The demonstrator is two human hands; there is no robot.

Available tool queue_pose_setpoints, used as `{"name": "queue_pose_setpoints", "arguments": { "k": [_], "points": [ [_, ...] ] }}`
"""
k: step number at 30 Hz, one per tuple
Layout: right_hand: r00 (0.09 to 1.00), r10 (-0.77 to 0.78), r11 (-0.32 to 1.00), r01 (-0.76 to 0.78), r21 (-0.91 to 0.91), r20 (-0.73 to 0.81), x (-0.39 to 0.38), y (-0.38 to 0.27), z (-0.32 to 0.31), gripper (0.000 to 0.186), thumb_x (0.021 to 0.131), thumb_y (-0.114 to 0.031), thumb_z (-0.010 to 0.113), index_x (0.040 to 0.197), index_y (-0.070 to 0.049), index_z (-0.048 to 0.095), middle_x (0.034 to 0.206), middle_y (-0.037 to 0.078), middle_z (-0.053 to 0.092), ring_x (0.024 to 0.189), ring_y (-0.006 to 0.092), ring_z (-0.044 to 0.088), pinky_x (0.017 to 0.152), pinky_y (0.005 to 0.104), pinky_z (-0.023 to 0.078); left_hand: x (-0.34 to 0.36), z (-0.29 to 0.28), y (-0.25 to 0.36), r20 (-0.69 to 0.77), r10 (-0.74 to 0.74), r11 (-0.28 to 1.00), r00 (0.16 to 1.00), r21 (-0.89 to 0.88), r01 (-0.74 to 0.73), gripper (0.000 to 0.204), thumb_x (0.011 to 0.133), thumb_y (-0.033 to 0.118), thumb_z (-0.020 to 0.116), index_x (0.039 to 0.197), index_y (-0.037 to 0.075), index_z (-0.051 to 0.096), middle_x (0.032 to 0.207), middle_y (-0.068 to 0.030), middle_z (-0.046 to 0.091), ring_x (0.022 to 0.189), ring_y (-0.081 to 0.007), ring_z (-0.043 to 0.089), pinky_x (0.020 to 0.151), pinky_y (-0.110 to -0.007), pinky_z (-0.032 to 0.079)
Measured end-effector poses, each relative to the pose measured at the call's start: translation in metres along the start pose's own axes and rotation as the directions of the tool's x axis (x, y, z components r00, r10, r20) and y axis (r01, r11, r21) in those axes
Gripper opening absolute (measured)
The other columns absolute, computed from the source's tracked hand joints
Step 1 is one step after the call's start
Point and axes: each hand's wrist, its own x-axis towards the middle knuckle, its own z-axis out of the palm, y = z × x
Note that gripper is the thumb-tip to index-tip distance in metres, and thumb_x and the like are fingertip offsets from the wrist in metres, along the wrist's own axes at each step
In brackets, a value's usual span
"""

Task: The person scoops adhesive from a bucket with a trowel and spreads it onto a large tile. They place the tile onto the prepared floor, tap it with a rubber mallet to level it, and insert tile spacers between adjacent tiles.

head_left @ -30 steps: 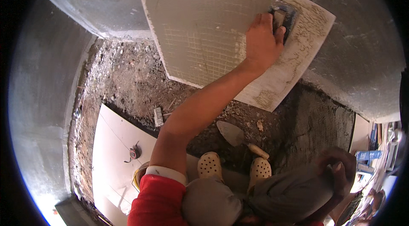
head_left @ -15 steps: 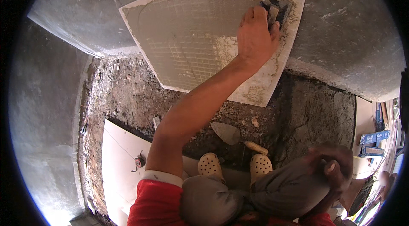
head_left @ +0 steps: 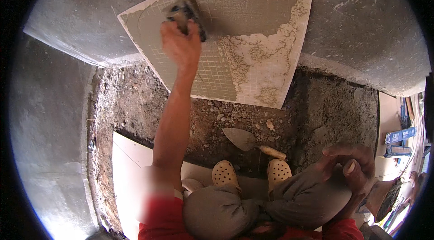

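Observation:
My left hand [head_left: 181, 50] is closed round the handle of a notched trowel [head_left: 202, 32], blurred by motion. The trowel lies on the upper left of a large pale tile [head_left: 266, 63], which leans against the grey wall. Grey mortar [head_left: 257, 11] coats the tile's left side and top; a gridded patch at the lower right is mostly bare. My right hand [head_left: 357, 165] rests at my right knee, fingers loosely curled and apart, with nothing seen in it. A pointed trowel [head_left: 239, 138] with a wooden handle lies on the ground before my shoes.
Another pale tile [head_left: 129, 163] lies at the lower left beside my leg. Gravelly rubble [head_left: 140, 99] covers the ground along the wall's foot. At the far right are blue boxes [head_left: 400, 136] on a pale board and a dirty-edged tool or block [head_left: 384, 199].
My left hand has swept the notched trowel from the tile's upper right to its upper left, leaving mortar along the top. My right hand stays at the knee.

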Motion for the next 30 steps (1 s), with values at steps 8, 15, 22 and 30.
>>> {"name": "queue_pose_setpoints", "arguments": {
  "k": [8, 15, 22, 30],
  "points": [
    [0.992, -0.001, 0.999, 0.007, -0.052, 0.127, 0.031, 0.003, 0.006, 0.062, 0.099, -0.051, 0.062, 0.119, 0.007, 0.068, 0.097, 0.021, 0.075, 0.076, 0.0251, 0.072, 0.069, 0.0361, 0.058, -0.018, 0.009, 0.064, 0.128, 0.123, 0.969, 0.984, -0.232, -0.091, 0.033, 0.081, 0.017, 0.079, 0.094, 0.002, 0.053, 0.091, -0.0192, 0.057, 0.084, -0.0397, 0.061, 0.071, -0.05, 0.051],
    [0.993, -0.101, 0.993, 0.098, -0.065, -0.053, 0.018, 0.009, 0.013, 0.057, 0.099, -0.047, 0.062, 0.114, 0.007, 0.068, 0.088, 0.021, 0.073, 0.066, 0.0237, 0.068, 0.06, 0.0334, 0.053, 0.005, 0.038, 0.081, 0.099, 0.127, 0.968, 0.987, -0.23, -0.102, 0.035, 0.081, 0.015, 0.077, 0.099, 0.0, 0.052, 0.099, -0.021, 0.056, 0.089, -0.041, 0.062, 0.075, -0.052, 0.052],
    [1.0, 0.02, 0.998, -0.021, -0.052, -0.018, 0.012, 0.003, 0.007, 0.066, 0.097, -0.052, 0.062, 0.118, 0.01, 0.067, 0.097, 0.023, 0.074, 0.075, 0.0267, 0.072, 0.068, 0.0358, 0.057, 0.026, 0.018, -0.029, 0.035, -0.052, 0.999, 0.998, 0.0, 0.052, 0.033, 0.08, 0.019, 0.077, 0.093, 0.0, 0.054, 0.092, -0.0194, 0.058, 0.088, -0.0421, 0.061, 0.077, -0.053, 0.05],
    [0.997, -0.042, 0.999, 0.04, -0.034, -0.064, 0.007, 0.004, 0.009, 0.06, 0.098, -0.048, 0.061, 0.112, 0.009, 0.069, 0.089, 0.022, 0.073, 0.063, 0.0232, 0.067, 0.059, 0.0336, 0.055, 0.023, -0.005, -0.043, 0.014, -0.155, 0.988, 0.988, -0.018, 0.155, 0.036, 0.078, 0.021, 0.081, 0.093, 0.001, 0.055, 0.087, -0.0176, 0.058, 0.079, -0.0408, 0.061, 0.068, -0.05, 0.048]
  ]
}}
